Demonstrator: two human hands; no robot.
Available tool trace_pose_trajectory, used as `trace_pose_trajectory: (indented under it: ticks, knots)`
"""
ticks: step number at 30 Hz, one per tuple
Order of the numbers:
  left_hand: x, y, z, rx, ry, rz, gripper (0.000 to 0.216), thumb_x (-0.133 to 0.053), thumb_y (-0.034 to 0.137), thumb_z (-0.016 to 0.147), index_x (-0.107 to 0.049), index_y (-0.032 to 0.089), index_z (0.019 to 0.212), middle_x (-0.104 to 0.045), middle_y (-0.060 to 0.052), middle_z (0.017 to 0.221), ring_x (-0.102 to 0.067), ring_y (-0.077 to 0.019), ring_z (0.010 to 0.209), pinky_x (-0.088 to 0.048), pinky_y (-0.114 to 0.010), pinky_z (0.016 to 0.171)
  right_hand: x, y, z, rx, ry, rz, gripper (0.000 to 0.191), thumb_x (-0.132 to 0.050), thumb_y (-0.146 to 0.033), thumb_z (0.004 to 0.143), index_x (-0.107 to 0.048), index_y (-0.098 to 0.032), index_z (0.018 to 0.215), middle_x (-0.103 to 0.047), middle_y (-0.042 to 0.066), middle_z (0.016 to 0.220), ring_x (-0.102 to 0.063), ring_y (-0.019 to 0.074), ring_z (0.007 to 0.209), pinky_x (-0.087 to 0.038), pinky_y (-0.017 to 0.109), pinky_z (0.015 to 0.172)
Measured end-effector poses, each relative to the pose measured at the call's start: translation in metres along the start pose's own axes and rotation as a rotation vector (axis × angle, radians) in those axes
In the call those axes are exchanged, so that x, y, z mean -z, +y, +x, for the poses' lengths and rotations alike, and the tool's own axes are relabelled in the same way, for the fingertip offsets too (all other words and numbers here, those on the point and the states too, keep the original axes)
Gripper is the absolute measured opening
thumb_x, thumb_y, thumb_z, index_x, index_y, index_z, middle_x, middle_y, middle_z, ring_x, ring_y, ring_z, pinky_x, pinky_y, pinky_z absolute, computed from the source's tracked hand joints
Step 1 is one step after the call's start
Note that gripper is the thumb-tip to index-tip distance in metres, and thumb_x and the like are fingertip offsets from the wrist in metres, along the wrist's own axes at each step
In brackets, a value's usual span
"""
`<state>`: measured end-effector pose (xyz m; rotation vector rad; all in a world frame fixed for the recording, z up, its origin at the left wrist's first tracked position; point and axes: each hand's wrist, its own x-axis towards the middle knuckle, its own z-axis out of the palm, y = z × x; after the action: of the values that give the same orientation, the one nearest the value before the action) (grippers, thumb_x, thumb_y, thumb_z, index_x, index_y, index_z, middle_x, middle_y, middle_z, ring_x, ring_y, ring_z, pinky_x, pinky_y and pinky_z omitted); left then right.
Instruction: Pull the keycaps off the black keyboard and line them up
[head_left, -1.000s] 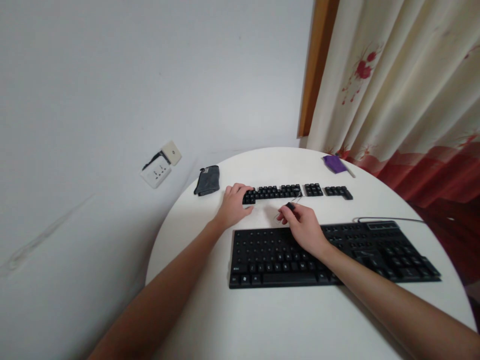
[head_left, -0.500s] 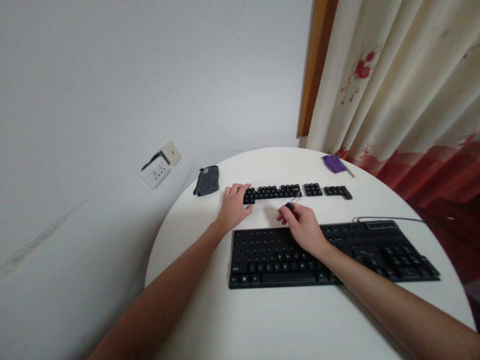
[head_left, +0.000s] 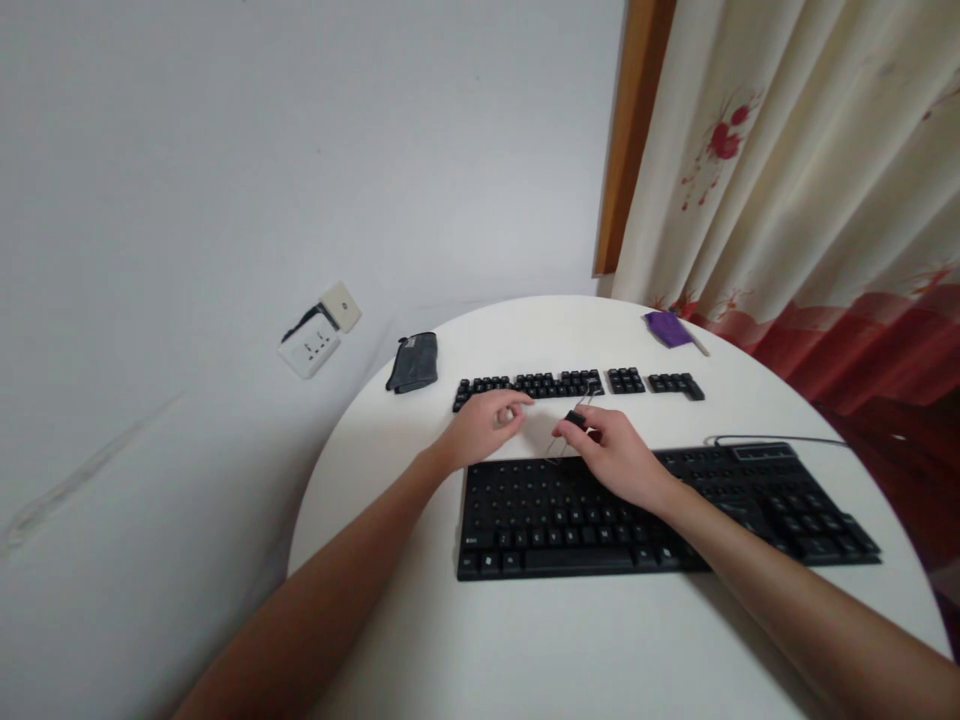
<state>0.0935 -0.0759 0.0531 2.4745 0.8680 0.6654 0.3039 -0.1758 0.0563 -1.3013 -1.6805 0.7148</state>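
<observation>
My right hand (head_left: 611, 450) is closed on a wire keycap puller (head_left: 575, 419), its black handle between thumb and fingers and thin wire loops sticking out at both ends. It hovers over the upper edge of a black keyboard (head_left: 577, 560), where many keys in the upper left are bare of caps. My left hand (head_left: 484, 425) is just in front of the rows of loose black keycaps (head_left: 540, 385), its index finger stretched toward the puller and the thumb apart. I see nothing held in it.
A dark zip pouch (head_left: 414, 362) lies at the table's back left. A purple cloth flag on a stick (head_left: 667, 328) rests at the back right. The keyboard's cable (head_left: 780, 437) runs off right. Wall sockets (head_left: 311, 345) and a curtain (head_left: 795, 180) border the round white table (head_left: 420, 630).
My left hand has come away from the left end of the keycap rows, moving right and nearer toward the puller. My right hand has barely moved and still holds the puller.
</observation>
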Motion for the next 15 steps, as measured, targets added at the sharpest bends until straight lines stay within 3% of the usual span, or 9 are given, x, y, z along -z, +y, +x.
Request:
trace_pose_trajectory:
  ticks: [3, 5, 10, 15]
  knots:
    - [0.004, 0.020, -0.003, -0.113, -0.305, -0.142, 0.017, -0.057, 0.026, 0.090, -0.071, 0.018, 0.095, -0.068, -0.003, 0.085, -0.059, -0.0134, 0.076, -0.045, -0.025, 0.072, 0.018, -0.011, -0.001, 0.069, -0.223, -0.014, 0.031, -0.053, -0.037, 0.095, -0.067, -0.019, 0.073, -0.062, 0.000, 0.067, -0.052, 0.0147, 0.062, -0.040, 0.026, 0.058]
    - [0.005, 0.030, -0.006, -0.157, -0.419, -0.203, 0.015, -0.061, 0.027, 0.088, -0.072, 0.017, 0.092, -0.067, -0.003, 0.082, -0.059, -0.0126, 0.074, -0.044, -0.024, 0.070, 0.025, -0.015, -0.003, 0.081, -0.301, -0.023, 0.030, -0.055, -0.035, 0.093, -0.066, -0.018, 0.070, -0.060, 0.000, 0.062, -0.049, 0.0136, 0.058, -0.038, 0.026, 0.055]
    - [0.005, 0.035, -0.008, -0.190, -0.530, -0.259, 0.013, -0.069, 0.028, 0.082, -0.071, 0.016, 0.089, -0.065, -0.002, 0.077, -0.057, -0.0116, 0.069, -0.043, -0.022, 0.065, 0.026, -0.016, -0.009, 0.091, -0.432, -0.044, 0.033, -0.057, -0.034, 0.090, -0.062, -0.018, 0.062, -0.048, -0.005, 0.052, -0.038, 0.0100, 0.050, -0.029, 0.023, 0.047]
    - [0.002, 0.030, -0.008, -0.171, -0.589, -0.261, 0.019, -0.075, 0.029, 0.077, -0.071, 0.018, 0.093, -0.067, -0.002, 0.080, -0.060, -0.0137, 0.074, -0.044, -0.024, 0.068, 0.021, -0.013, -0.012, 0.133, -0.496, -0.034, 0.033, -0.057, -0.030, 0.089, -0.063, -0.017, 0.059, -0.046, -0.005, 0.051, -0.036, 0.0089, 0.049, -0.030, 0.023, 0.047]
